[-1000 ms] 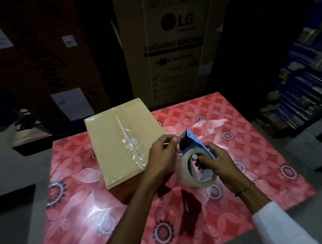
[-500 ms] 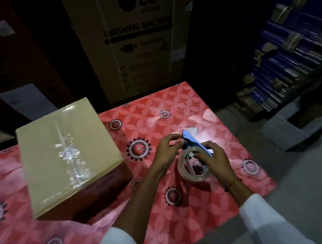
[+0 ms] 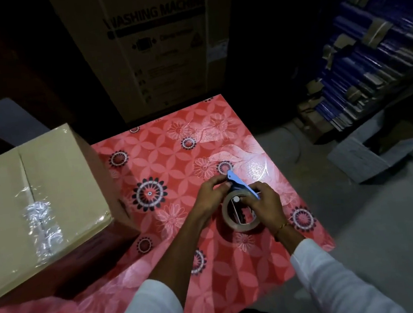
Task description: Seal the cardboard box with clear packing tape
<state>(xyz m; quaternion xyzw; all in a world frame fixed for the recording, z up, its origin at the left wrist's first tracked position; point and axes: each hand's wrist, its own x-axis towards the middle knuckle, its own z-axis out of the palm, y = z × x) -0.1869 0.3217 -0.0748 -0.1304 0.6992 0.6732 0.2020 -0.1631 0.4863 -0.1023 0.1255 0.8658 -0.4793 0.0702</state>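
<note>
A closed brown cardboard box stands at the left of the table, with crinkled clear tape along its top seam. Well to its right, both hands are on a blue tape dispenser loaded with a roll of clear tape, low over the table. My right hand grips the dispenser and roll from the right. My left hand pinches at the dispenser's front end beside the blue blade guard. Neither hand touches the box.
The table carries a red flower-patterned cloth; its right edge runs close to my right hand. A tall washing-machine carton stands behind the table. Stacked blue packs and a grey block lie on the floor at right.
The view has swung right, so the box now lies far left. Both hands and the dispenser have drawn away from the box and dropped lower toward the table.
</note>
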